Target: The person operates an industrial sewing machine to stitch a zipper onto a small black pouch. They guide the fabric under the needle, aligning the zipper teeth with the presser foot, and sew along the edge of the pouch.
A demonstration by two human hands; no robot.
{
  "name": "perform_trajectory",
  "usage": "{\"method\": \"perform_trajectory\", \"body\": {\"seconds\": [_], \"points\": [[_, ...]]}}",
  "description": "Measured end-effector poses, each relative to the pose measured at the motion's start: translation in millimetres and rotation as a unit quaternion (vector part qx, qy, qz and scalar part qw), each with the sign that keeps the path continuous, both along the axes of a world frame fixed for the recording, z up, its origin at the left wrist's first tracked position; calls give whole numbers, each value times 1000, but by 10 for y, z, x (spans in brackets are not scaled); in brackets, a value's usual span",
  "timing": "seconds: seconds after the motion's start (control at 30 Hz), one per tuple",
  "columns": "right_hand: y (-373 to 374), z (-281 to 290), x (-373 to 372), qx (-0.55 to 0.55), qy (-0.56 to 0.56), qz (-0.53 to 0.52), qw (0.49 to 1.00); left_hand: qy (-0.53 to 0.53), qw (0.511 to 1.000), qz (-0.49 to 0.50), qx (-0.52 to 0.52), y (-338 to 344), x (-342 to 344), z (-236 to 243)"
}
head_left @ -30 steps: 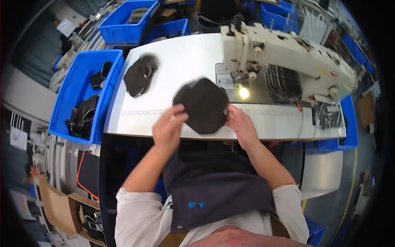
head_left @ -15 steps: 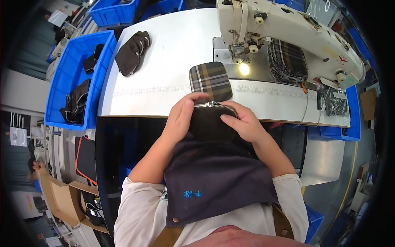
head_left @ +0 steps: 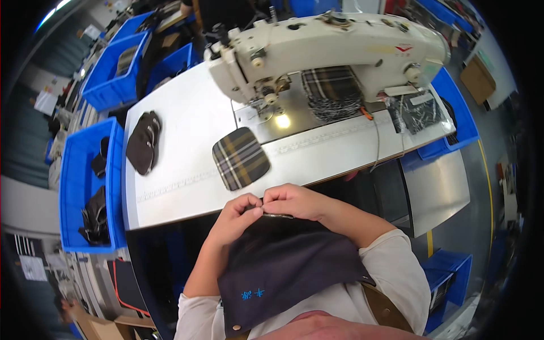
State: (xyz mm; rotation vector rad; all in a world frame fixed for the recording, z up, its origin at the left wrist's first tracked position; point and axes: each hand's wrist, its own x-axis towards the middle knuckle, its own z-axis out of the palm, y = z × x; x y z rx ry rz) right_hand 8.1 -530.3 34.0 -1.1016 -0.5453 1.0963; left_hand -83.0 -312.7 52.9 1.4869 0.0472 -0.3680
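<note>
Glare spot (head_left: 282, 121), curved edges, black corners

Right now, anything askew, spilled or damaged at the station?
Nothing spilled or plainly damaged. One oddity: loose threads bunch untidily along the near edge of the plaid stack at the sewing machine. The zippered piece in hand is mostly hidden; can't judge.

I am pinching the upper edge of a dark pouch (head_left: 275, 228) with my left hand (head_left: 235, 218) and right hand (head_left: 294, 202), just off the tabletop (head_left: 184, 133). Its silvery zip (head_left: 279, 215) is partly showing; its body is blending into my apron (head_left: 289, 269).
</note>
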Motion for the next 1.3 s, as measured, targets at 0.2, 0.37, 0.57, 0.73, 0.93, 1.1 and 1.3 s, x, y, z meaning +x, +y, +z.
{"method": "perform_trajectory", "body": {"seconds": [0.2,0.37,0.57,0.73,0.93,1.1,1.3], "points": [[-13,38,-75,80,-12,-41,996,-30,999,-2,-22,-40,-76,2],[-46,116,-87,154,30,-97,983,0,996,-26,-81,24,-159,-112],[-89,70,65,164,43,-102,980,77,988,11,-132,-38,-411,-387],[-113,-126,1,198,148,20,969,87,934,181,-296,84,-405,-377],[-164,-261,-265,10,49,19,999,8,910,268,-318,192,-243,-318],[-204,-176,-82,-43,-141,-15,989,34,954,176,-240,316,-146,-262],[-163,40,-6,-190,-332,-40,923,-5,992,66,-105,335,129,33]]}}
